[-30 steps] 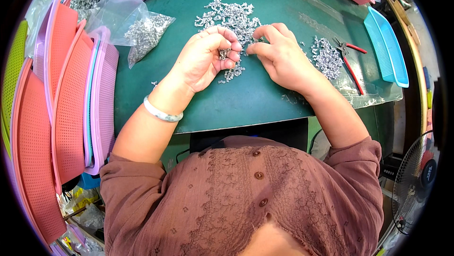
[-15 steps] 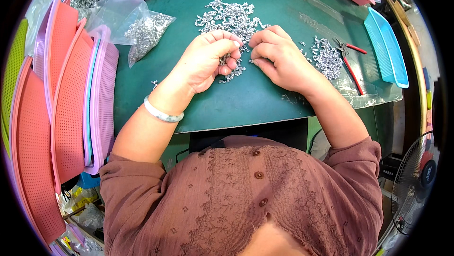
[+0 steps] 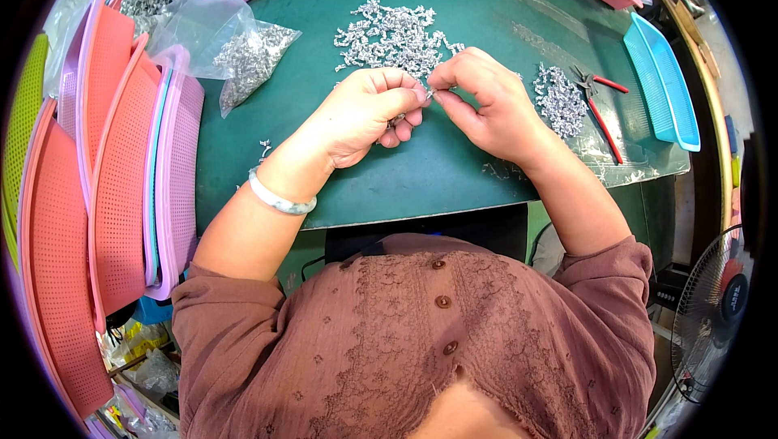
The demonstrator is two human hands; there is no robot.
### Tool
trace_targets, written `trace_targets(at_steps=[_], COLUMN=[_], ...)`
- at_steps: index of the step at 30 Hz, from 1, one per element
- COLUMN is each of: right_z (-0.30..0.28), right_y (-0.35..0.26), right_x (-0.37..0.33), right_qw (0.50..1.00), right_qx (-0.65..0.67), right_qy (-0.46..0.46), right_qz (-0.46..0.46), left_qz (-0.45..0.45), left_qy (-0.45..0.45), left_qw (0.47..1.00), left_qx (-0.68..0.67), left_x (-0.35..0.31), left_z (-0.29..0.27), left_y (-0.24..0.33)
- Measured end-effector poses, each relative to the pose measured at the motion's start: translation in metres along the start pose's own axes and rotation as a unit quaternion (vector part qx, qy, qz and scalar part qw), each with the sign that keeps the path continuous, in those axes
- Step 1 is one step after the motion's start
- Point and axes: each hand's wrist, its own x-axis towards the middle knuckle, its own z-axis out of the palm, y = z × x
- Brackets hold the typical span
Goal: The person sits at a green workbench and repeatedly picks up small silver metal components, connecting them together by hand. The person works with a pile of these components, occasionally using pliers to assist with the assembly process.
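On the left wrist, a smooth white-and-grey bangle (image 3: 279, 197) is worn. Above the dark green tabletop (image 3: 373, 192), a small silvery metal piece (image 3: 429, 94) is pinched between the meeting fingertips of the left hand (image 3: 366, 117) and the right hand (image 3: 490, 105); further silvery pieces (image 3: 395, 122) are cupped in the left fingers. At right, red-handled metal pliers (image 3: 595, 111) are laid beside a small silvery heap (image 3: 559, 102). Farther off, a larger silvery heap (image 3: 389, 38) is spread.

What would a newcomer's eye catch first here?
Probably the left hand and right hand at centre, close together at a small silvery piece, with a heap of silvery parts beyond on the green table. Next, pink and purple baskets at far left, and red-handled pliers at right.
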Motion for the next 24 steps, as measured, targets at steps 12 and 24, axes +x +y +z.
trace_targets(at_steps=[12,24], right_z=[-0.0006,-0.0008], right_y=[-0.0018,0.0067], right_x=[-0.0002,0.0005], right_qw=[1.0,0.999], right_qx=[0.013,-0.038], right_qy=[0.008,0.016], right_qz=[0.016,0.017], left_qz=[0.035,0.053], left_qy=[-0.01,-0.009], left_qw=[0.999,0.998], left_qx=[0.004,-0.035], left_x=[0.0009,0.0026], left_z=[-0.0011,-0.0028], left_y=[-0.0009,-0.0012])
